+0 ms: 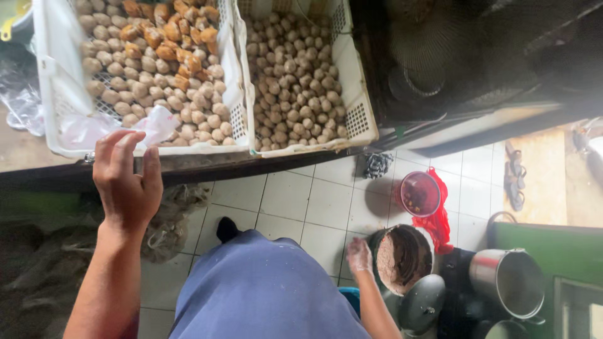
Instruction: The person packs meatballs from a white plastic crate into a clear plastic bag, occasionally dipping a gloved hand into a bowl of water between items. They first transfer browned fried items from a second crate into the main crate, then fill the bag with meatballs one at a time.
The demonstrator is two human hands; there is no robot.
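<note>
**A:** What's the left hand [125, 182] doing?

**B:** It's spread wide and holds nothing. The fingers are raised at the near wall of the white crate [50, 81], and the fingertips are just short of a crumpled plastic sheet [157, 122] draped over that wall.

**A:** And past the fingertips?

**B:** Pale round balls [151, 75] fill the crate. Beyond them, at the far end, lie orange-brown fried pieces [169, 31]. Out to the thumb side, touching the first crate, is a second crate [358, 119] with smaller balls [292, 75].

**A:** And the right hand [359, 256]?

**B:** It's low and well apart from the left. It looks pale, either gloved or coated, and sits at the rim of a dark pot [402, 257] holding a pinkish-brown paste. I can't tell whether it's pinching anything.

**A:** So what stage is this?

**B:** I'd call it a reach, not a grasp. The left hand is at the crate but hasn't touched the balls or the plastic.

**A:** What would getting in there take?

**B:** The hand would have to go up over the wall, around or under the plastic, and close its fingers gently, because the balls look soft and lie loose.

**A:** Anything around the pot?

**B:** A red bucket [419, 193] is just beyond it. A grey lid [422, 304] and a steel pot [509, 282] sit on its outer side, all on the tiled floor [314, 201].
</note>
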